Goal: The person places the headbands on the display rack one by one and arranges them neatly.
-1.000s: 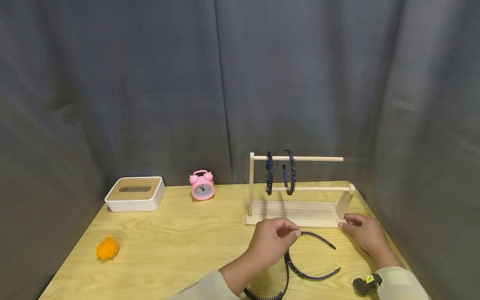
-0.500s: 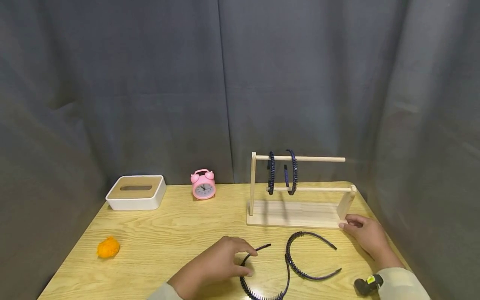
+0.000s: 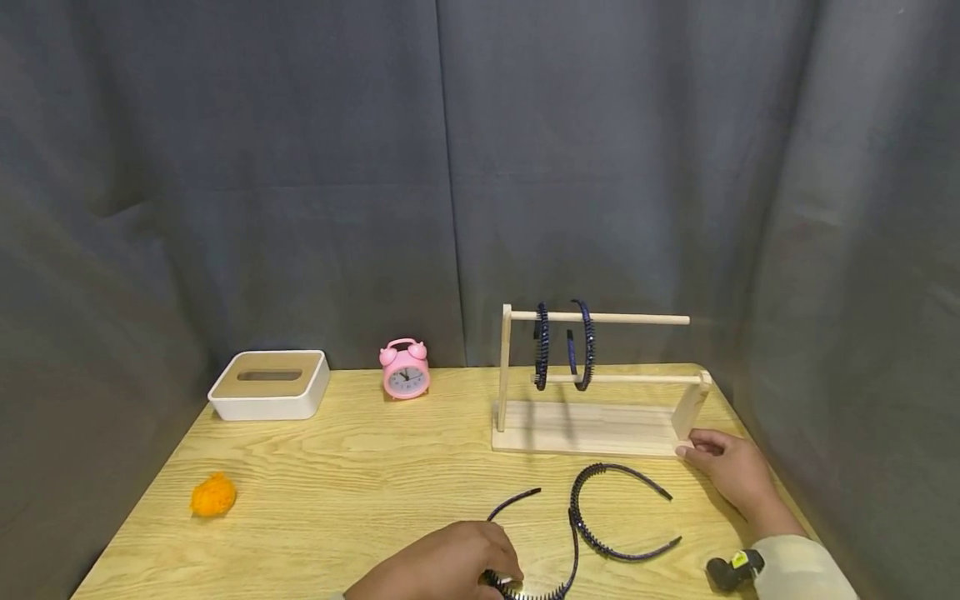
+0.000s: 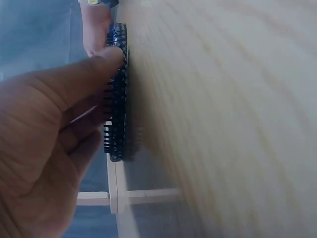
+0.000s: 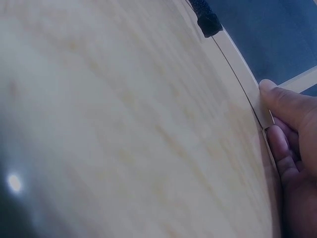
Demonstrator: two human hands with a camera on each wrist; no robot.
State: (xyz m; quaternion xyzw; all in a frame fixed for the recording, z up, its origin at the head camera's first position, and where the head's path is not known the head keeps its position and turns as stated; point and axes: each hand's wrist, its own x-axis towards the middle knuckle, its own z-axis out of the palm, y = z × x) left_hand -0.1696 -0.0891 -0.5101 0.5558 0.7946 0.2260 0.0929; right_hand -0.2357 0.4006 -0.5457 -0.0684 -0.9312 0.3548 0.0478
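At the front edge of the head view my left hand [image 3: 450, 562] pinches the toothed band of a dark headband [image 3: 573, 567] lying on the table. The left wrist view shows the thumb on the near face of that headband [image 4: 118, 94], fingers behind it. A second dark headband [image 3: 581, 525] lies just right of it, their bands meeting. My right hand [image 3: 738, 483] grips the front right corner of a wooden rack [image 3: 600, 429], thumb on its base [image 5: 242, 74] in the right wrist view. Two more headbands hang on its rods, one left [image 3: 542, 346], one right [image 3: 588, 350].
A pink alarm clock [image 3: 406, 379] stands at the back of the wooden table [image 3: 337, 467]. Left of it is a white tissue box [image 3: 262, 408] with a wood-look lid. An orange fluffy ball [image 3: 213, 495] lies at the left. Grey curtains [image 3: 300, 167] surround the table.
My left hand has come away from the right-hand headband, moved left and toward the front, and come down on the nearer headband. The right hand stays at the rack's corner.
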